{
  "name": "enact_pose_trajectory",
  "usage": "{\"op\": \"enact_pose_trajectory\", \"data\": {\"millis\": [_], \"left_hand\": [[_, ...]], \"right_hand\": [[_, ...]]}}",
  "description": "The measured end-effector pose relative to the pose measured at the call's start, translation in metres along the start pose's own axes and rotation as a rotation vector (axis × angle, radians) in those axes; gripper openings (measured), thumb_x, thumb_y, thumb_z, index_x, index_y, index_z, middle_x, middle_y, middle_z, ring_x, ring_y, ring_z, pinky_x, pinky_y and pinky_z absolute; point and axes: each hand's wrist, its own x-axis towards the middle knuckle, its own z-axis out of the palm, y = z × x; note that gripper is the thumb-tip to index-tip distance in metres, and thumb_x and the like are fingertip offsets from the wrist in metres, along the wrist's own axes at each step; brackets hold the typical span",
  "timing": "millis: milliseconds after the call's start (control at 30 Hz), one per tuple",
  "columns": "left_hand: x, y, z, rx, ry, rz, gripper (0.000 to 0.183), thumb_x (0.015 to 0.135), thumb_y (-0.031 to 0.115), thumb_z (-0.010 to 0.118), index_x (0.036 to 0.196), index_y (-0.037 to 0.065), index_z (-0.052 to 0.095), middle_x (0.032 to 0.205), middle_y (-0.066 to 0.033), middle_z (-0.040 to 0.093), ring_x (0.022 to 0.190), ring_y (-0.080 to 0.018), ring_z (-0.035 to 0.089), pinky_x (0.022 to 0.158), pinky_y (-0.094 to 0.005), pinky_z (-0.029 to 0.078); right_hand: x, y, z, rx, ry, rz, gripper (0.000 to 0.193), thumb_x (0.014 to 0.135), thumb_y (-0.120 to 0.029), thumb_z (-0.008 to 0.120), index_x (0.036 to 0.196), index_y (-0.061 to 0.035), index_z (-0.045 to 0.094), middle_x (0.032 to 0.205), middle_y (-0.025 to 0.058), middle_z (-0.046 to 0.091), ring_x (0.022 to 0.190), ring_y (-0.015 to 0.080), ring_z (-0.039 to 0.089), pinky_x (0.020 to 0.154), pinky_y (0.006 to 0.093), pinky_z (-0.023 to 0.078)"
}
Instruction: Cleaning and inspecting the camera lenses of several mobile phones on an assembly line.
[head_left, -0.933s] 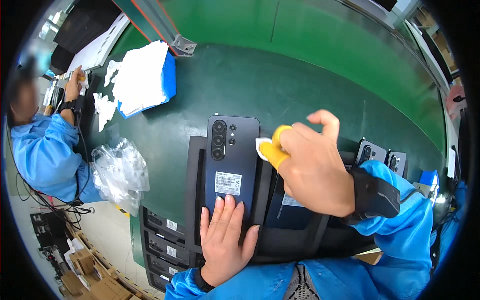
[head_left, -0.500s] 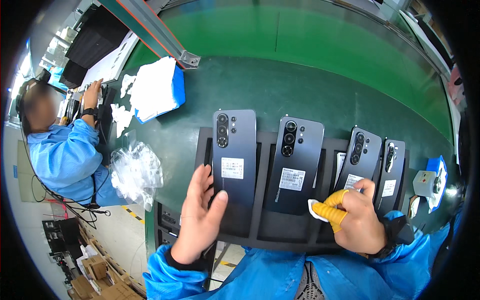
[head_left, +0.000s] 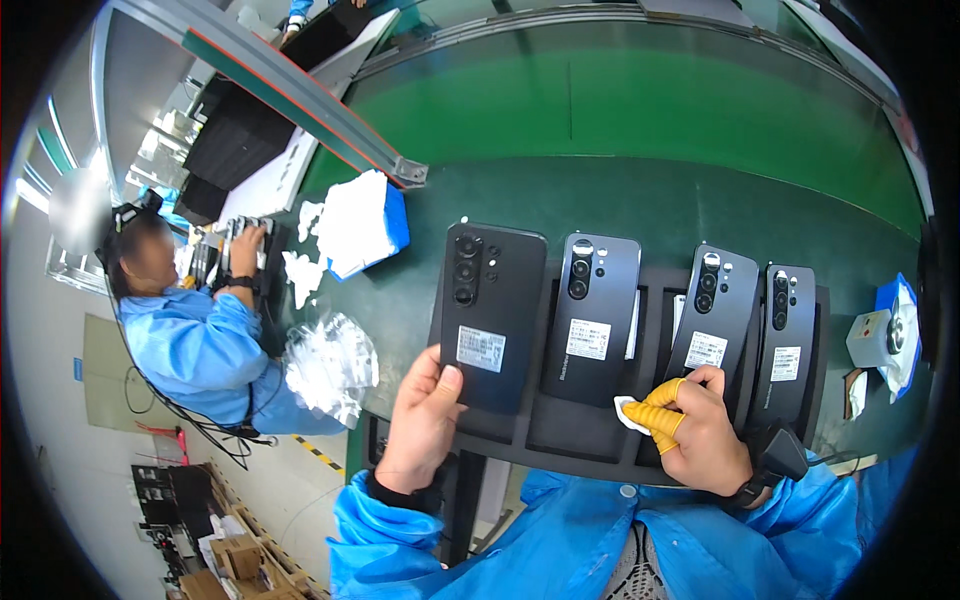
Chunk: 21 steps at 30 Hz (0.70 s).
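Observation:
My left hand (head_left: 425, 420) grips the lower left edge of a dark smartphone (head_left: 495, 300), thumb on its back. The phone is tilted a little and shows three large camera lenses and a white label. My right hand (head_left: 700, 435), with yellow finger cots on some fingers, pinches a folded white wipe (head_left: 630, 413) above the front of the black tray (head_left: 590, 445). Three more phones rest back up in the tray's slots: a second phone (head_left: 592, 370), a third phone (head_left: 728, 320) and a fourth phone (head_left: 780, 340) at the right.
A blue box of white wipes (head_left: 360, 225) stands at the far left of the green table. Clear plastic bags (head_left: 330, 368) lie at its left edge. A small bottle (head_left: 870, 338) and a blue box (head_left: 905, 310) stand right. A co-worker (head_left: 200, 330) sits at left.
My left hand has closed on the left phone, which is now tilted and looks raised. The right hand still holds the wipe. My view has shifted, with more of the left side showing.

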Motion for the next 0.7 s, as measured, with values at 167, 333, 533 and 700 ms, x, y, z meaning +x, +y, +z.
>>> {"op": "enact_pose_trajectory", "data": {"millis": [167,333,533,700], "left_hand": [[-0.007,-0.011,-0.003,-0.254,-0.150,0.008,0.032,0.097,0.016,0.054,0.126,0.003,0.050,0.121,-0.0087,0.060,0.113,-0.0193,0.057,0.101,-0.0362,0.042],[-0.008,-0.017,-0.006,-0.325,-0.190,-0.065,0.044,0.090,0.019,0.063,0.128,0.003,0.049,0.124,-0.0104,0.061,0.113,-0.0231,0.059,0.099,-0.0388,0.045],[-0.011,-0.021,-0.002,-0.333,-0.210,-0.080,0.043,0.089,0.020,0.064,0.126,0.003,0.050,0.114,-0.0127,0.064,0.103,-0.0246,0.064,0.085,-0.0377,0.054],[-0.015,-0.016,0.008,-0.332,-0.197,-0.090,0.032,0.090,0.022,0.063,0.114,0.004,0.052,0.085,-0.0092,0.061,0.074,-0.0216,0.061,0.063,-0.0341,0.052]], "right_hand": [[-0.002,0.003,0.002,0.052,0.019,-0.024,0.028,0.068,0.001,0.066,0.094,-0.0044,0.075,0.093,0.0065,0.062,0.086,0.0162,0.054,0.089,0.0407,0.030],[-0.004,0.004,0.001,0.077,0.021,-0.036,0.026,0.070,0.001,0.065,0.094,-0.0044,0.075,0.092,0.0070,0.062,0.086,0.0169,0.053,0.089,0.0413,0.029],[-0.004,0.002,-0.001,0.097,0.015,-0.035,0.027,0.071,0.002,0.064,0.096,-0.0039,0.074,0.091,0.0072,0.060,0.085,0.0180,0.051,0.088,0.0415,0.028],[-0.003,0.002,0.000,0.097,0.021,-0.044,0.027,0.071,0.002,0.064,0.096,-0.0035,0.074,0.089,0.0068,0.059,0.086,0.0180,0.051,0.088,0.0415,0.028]]}}
